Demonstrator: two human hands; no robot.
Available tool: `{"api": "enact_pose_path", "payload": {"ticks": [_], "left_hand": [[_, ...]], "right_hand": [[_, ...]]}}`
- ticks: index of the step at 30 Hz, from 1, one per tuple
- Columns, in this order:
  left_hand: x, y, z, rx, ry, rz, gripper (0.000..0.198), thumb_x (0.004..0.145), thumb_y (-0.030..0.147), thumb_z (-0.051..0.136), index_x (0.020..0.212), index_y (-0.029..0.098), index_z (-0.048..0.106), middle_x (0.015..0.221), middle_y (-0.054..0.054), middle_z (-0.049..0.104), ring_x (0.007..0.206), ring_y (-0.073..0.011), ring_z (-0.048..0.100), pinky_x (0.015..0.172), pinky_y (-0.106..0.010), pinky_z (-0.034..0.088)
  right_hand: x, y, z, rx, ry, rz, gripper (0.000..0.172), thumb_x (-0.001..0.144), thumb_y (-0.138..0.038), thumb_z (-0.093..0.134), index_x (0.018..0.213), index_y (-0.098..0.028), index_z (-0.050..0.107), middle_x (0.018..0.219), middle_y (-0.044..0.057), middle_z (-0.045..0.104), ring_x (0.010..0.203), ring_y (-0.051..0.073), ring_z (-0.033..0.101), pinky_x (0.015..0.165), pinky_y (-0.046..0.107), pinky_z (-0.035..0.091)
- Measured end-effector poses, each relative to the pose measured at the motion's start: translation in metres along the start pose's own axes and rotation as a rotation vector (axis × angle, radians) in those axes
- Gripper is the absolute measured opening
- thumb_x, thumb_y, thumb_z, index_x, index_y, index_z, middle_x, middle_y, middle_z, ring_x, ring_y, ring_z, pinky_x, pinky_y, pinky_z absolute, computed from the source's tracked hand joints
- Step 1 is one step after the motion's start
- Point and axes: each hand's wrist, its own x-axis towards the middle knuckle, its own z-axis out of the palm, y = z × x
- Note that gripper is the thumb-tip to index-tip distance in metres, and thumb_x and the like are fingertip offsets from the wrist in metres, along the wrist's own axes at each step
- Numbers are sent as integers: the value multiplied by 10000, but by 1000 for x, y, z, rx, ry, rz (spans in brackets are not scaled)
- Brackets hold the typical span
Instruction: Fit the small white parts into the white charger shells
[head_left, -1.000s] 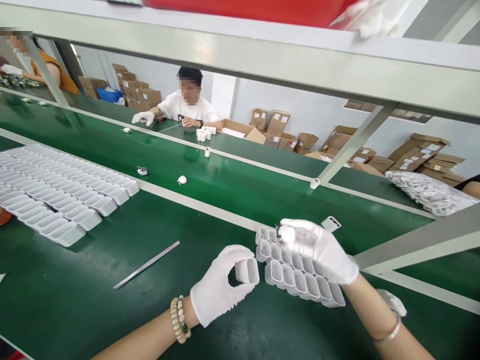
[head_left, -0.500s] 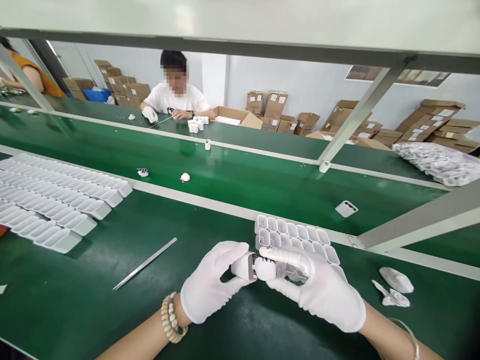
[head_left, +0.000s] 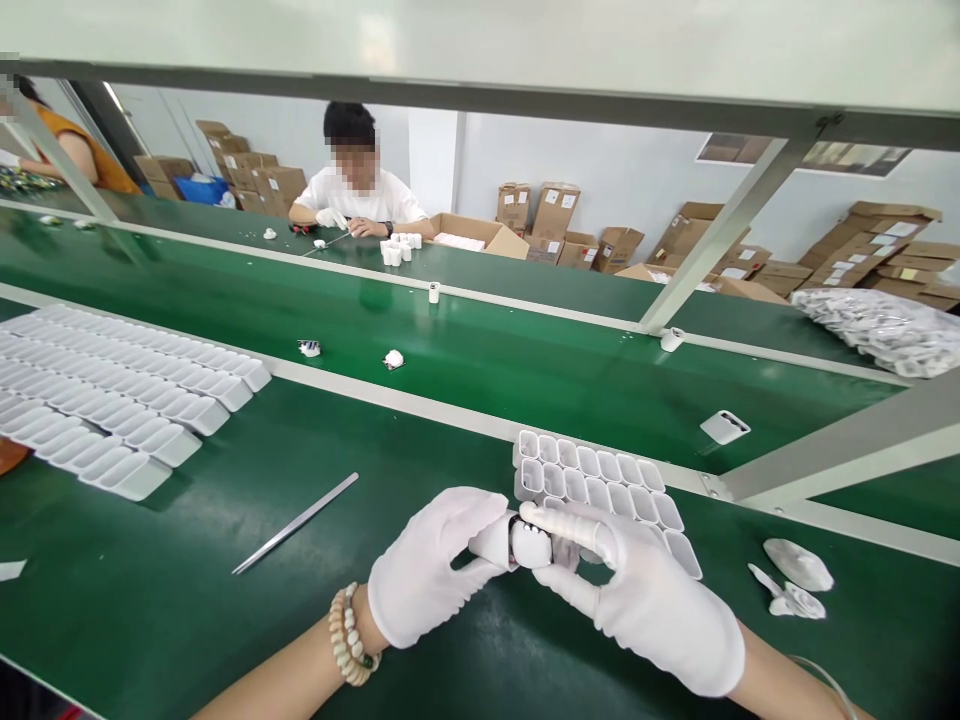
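My left hand [head_left: 431, 570], in a white glove, is closed round a small white plastic housing [head_left: 490, 543]. My right hand [head_left: 652, 590], gloved as well, pinches a rounded white insert [head_left: 533, 546] with dark parts at its edge. The two pieces meet between my hands, the insert sitting at the housing's open end; how deep it goes is hidden. Just behind my right hand stand rows of open white housings [head_left: 598, 496], partly covered by it. Metal tweezers [head_left: 296, 522] lie on the green table to the left of my left hand.
More rows of white housings [head_left: 142, 470] fill the left side. A small bag [head_left: 799, 565] lies at right. Beyond a metal ledge, a green belt [head_left: 480, 370] carries several loose white parts. A co-worker [head_left: 364, 190] sits opposite. A slanted metal post [head_left: 847, 440] rises at right.
The insert has moved closer into the housing's open end, and less of its dark part shows. Parts on the belt have shifted right. The co-worker's gloved hand has moved toward the other.
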Motion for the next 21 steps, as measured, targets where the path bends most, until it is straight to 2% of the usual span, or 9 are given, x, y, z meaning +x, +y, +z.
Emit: {"api": "enact_pose_path", "payload": {"ticks": [5, 10, 14, 18, 21], "left_hand": [[2, -1, 1, 5, 33, 37, 483, 880, 119, 653, 1322, 221, 488, 1120, -96, 681, 1046, -224, 670, 906, -415, 583], [2, -1, 2, 14, 36, 18, 495, 862, 131, 687, 1315, 206, 503, 1125, -100, 673, 1053, -228, 660, 912, -406, 581], [0, -1, 3, 3, 22, 12, 531, 858, 96, 675, 1339, 224, 490, 1139, -94, 670, 1072, -227, 654, 920, -411, 579], [-2, -1, 4, -12, 1, -8, 529, 863, 96, 670, 1341, 234, 489, 1171, -100, 666, 1108, -239, 643, 940, -433, 569], [-1, -1, 3, -23, 7, -19, 512, 870, 114, 669, 1333, 251, 495, 1153, -87, 674, 1092, -237, 653, 941, -440, 569]], "right_hand": [[1, 2, 1, 26, -49, 10, 370, 886, -259, 588, 1246, -265, 674, 1074, 44, 757, 888, 214, 733, 758, 335, 636], [4, 2, 0, 8, -81, 185, 420, 828, -273, 676, 1247, -291, 681, 1168, 25, 742, 1078, 269, 699, 943, 422, 588], [2, 0, 2, 19, -78, 209, 379, 831, -271, 663, 1208, -296, 696, 1140, 20, 747, 1040, 257, 705, 909, 401, 593], [-1, -1, 4, -6, -74, 160, 332, 852, -272, 628, 1172, -314, 704, 1012, 15, 754, 868, 213, 706, 811, 366, 603], [-1, -2, 6, -9, -54, 171, 351, 841, -282, 636, 1185, -307, 703, 1043, 26, 753, 896, 227, 707, 816, 383, 605]]}}
